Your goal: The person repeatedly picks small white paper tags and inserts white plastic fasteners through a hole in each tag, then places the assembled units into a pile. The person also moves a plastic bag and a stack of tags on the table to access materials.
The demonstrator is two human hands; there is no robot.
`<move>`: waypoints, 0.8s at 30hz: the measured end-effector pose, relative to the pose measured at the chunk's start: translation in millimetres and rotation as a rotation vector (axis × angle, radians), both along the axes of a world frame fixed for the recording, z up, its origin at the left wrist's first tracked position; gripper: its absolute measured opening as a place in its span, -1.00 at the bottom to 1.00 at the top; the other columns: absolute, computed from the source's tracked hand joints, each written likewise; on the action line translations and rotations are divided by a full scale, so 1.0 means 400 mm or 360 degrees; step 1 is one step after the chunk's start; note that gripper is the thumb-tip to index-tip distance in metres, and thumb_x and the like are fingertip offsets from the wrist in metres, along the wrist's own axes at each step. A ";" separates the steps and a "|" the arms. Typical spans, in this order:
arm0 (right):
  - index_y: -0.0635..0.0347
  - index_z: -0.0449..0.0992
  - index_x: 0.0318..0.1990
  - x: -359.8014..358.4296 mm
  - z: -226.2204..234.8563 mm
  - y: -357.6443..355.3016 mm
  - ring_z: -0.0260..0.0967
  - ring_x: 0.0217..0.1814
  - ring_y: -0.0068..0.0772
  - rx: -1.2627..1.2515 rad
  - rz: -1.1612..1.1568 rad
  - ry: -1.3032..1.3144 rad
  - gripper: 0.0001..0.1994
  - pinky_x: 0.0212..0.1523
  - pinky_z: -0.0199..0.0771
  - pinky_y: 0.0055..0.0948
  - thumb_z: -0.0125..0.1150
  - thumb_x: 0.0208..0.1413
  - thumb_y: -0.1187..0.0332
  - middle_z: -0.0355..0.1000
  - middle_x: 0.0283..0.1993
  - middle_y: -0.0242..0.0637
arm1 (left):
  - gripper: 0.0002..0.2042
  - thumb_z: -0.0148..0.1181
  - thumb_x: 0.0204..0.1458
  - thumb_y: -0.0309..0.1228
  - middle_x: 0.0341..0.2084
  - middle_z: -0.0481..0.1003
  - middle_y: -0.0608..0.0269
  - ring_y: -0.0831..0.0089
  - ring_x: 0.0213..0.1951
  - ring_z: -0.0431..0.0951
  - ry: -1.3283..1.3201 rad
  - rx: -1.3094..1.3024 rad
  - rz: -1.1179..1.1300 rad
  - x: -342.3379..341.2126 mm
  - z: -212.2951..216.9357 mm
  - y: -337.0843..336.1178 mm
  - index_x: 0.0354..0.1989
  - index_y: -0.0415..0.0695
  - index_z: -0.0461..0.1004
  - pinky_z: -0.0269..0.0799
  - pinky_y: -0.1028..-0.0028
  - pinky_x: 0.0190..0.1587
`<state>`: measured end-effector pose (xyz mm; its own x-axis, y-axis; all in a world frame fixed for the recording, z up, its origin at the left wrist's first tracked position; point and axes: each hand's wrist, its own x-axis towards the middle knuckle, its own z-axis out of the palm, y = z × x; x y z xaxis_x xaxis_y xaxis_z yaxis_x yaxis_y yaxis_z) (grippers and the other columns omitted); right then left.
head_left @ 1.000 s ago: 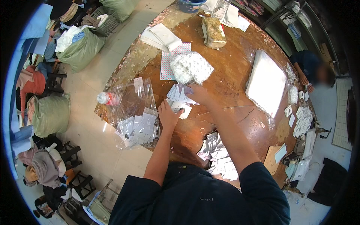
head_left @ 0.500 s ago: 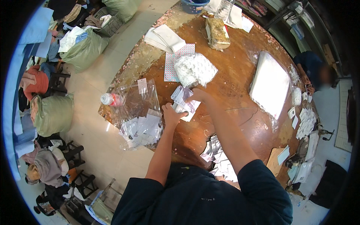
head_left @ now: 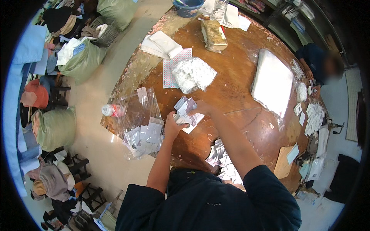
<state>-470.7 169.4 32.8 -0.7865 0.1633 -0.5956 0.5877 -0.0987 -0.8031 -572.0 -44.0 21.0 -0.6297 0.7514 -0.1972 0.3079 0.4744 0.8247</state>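
Observation:
My left hand (head_left: 174,125) grips a small stack of pale cards (head_left: 184,114), its thumb lying across their lower edge. From the other side my right hand (head_left: 201,109) has its fingers closed on the upper cards, which fan out in grey-white and lilac. Part of the stack is hidden behind my fingers. To the left lies a clear plastic bag (head_left: 143,103), with loose cards (head_left: 145,135) spread in its lower part. A heap of similar cards (head_left: 226,165) rests at the table's near edge, under my right forearm.
On the brown table (head_left: 235,88) sit a bagged white bundle (head_left: 194,75), a folded white cloth (head_left: 161,45), a wrapped block (head_left: 214,35) and a stack of clear plastic sleeves (head_left: 273,82). A bottle (head_left: 112,110) stands at the left edge. Another person (head_left: 322,63) works at far right.
The cards between my hands have fanned apart more, and my right hand has shifted slightly down. The whole view has tilted a little; the other things stay put.

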 end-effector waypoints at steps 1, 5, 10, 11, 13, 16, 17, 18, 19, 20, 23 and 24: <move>0.16 0.46 0.07 0.022 0.004 -0.004 0.43 0.04 -0.31 -0.0030 -0.0089 0.0005 -0.36 0.10 0.38 -0.32 0.54 -0.26 0.23 0.53 -0.04 -0.22 | -0.12 0.61 -0.44 -0.23 -0.07 0.43 -0.09 -0.01 0.00 0.45 -0.0098 0.0002 0.0017 -0.001 0.011 0.001 0.12 -0.24 0.25 0.39 0.20 0.03; 0.18 0.46 0.07 0.155 0.040 -0.028 0.47 -0.01 -0.32 0.0122 -0.0584 0.0120 -0.40 0.06 0.43 -0.33 0.53 -0.19 0.25 0.54 -0.04 -0.24 | -0.25 0.55 -0.34 -0.28 -0.06 0.47 -0.04 0.01 0.00 0.47 -0.0039 -0.0097 -0.0121 0.014 0.061 0.007 0.09 -0.20 0.33 0.39 0.21 0.05; 0.24 0.45 0.02 0.502 0.108 -0.067 0.50 -0.04 -0.28 0.0871 -0.1308 0.0037 -0.42 0.00 0.46 -0.31 0.53 -0.17 0.19 0.55 -0.09 -0.13 | -0.46 0.47 -0.22 -0.36 -0.12 0.46 0.05 0.04 -0.06 0.48 0.0542 -0.0129 -0.0447 0.050 0.129 0.008 -0.02 -0.18 0.40 0.41 0.17 -0.03; 0.24 0.45 -0.02 0.589 0.119 -0.079 0.51 -0.08 -0.26 0.0961 -0.1502 0.0007 -0.43 -0.03 0.47 -0.30 0.53 -0.18 0.20 0.55 -0.14 -0.11 | -0.48 0.45 -0.20 -0.37 -0.12 0.46 0.06 0.05 -0.06 0.48 0.0583 -0.0202 -0.0512 0.061 0.140 0.003 -0.03 -0.17 0.39 0.42 0.17 -0.04; 0.26 0.44 -0.09 0.769 0.135 -0.117 0.50 -0.14 -0.16 0.1280 -0.1767 -0.0199 -0.48 -0.08 0.47 -0.23 0.52 -0.19 0.22 0.53 -0.20 -0.07 | -0.53 0.42 -0.16 -0.39 -0.11 0.45 0.09 0.08 -0.05 0.48 0.0744 -0.0276 -0.0625 0.078 0.156 -0.006 -0.04 -0.15 0.39 0.43 0.17 -0.06; 0.26 0.37 -0.16 1.016 0.139 -0.193 0.46 -0.13 0.07 0.1959 -0.1783 -0.0964 -0.54 -0.13 0.46 -0.07 0.47 -0.15 0.25 0.45 -0.18 0.01 | -0.52 0.40 -0.14 -0.38 -0.12 0.45 0.12 0.10 -0.07 0.50 0.1029 -0.0422 -0.0766 0.106 0.159 -0.008 -0.02 -0.11 0.36 0.45 0.17 -0.08; 0.26 0.36 -0.15 1.080 0.132 -0.222 0.45 -0.10 0.09 0.1899 -0.1814 -0.1157 -0.53 -0.12 0.46 -0.05 0.46 -0.14 0.24 0.43 -0.14 0.01 | -0.55 0.33 -0.08 -0.36 -0.15 0.46 0.14 0.10 -0.11 0.51 0.1168 -0.0436 -0.0844 0.117 0.159 -0.010 0.00 -0.10 0.34 0.47 0.16 -0.11; 0.26 0.35 -0.14 1.138 0.125 -0.247 0.44 -0.07 0.11 0.1828 -0.1832 -0.1346 -0.53 -0.10 0.46 -0.03 0.45 -0.13 0.24 0.42 -0.10 0.02 | -0.57 0.30 -0.07 -0.36 -0.15 0.46 0.14 0.11 -0.12 0.52 0.1239 -0.0456 -0.0877 0.127 0.157 -0.012 0.00 -0.11 0.34 0.47 0.16 -0.12; 0.26 0.34 -0.13 1.185 0.116 -0.264 0.43 -0.04 0.14 0.1751 -0.1828 -0.1548 -0.52 -0.09 0.46 0.00 0.44 -0.12 0.23 0.41 -0.07 0.03 | -0.58 0.28 -0.05 -0.35 -0.15 0.45 0.14 0.11 -0.13 0.52 0.1308 -0.0496 -0.0904 0.136 0.155 -0.009 -0.01 -0.12 0.34 0.48 0.16 -0.14; 0.26 0.34 -0.12 1.218 0.103 -0.282 0.42 -0.03 0.13 0.1748 -0.1832 -0.1585 -0.52 -0.08 0.47 -0.01 0.44 -0.12 0.23 0.40 -0.05 0.03 | -0.60 0.25 -0.04 -0.35 -0.16 0.45 0.14 0.11 -0.14 0.53 0.1379 -0.0528 -0.0927 0.145 0.155 -0.010 -0.01 -0.13 0.34 0.49 0.16 -0.15; 0.24 0.32 -0.06 1.270 0.066 -0.316 0.41 0.02 0.09 0.1610 -0.1700 -0.1773 -0.49 -0.07 0.49 -0.02 0.42 -0.09 0.21 0.39 0.00 0.02 | -0.62 0.21 -0.01 -0.35 -0.17 0.45 0.13 0.11 -0.15 0.53 0.1417 -0.0607 -0.0979 0.162 0.158 -0.017 -0.02 -0.15 0.34 0.49 0.13 -0.17; 0.22 0.30 -0.03 1.270 0.054 -0.320 0.40 0.04 0.08 0.1533 -0.1706 -0.1763 -0.47 -0.07 0.50 -0.04 0.42 -0.09 0.20 0.36 0.02 0.01 | -0.62 0.22 -0.02 -0.35 -0.17 0.45 0.13 0.11 -0.15 0.53 0.1423 -0.0653 -0.0978 0.167 0.159 -0.020 -0.02 -0.15 0.34 0.49 0.12 -0.17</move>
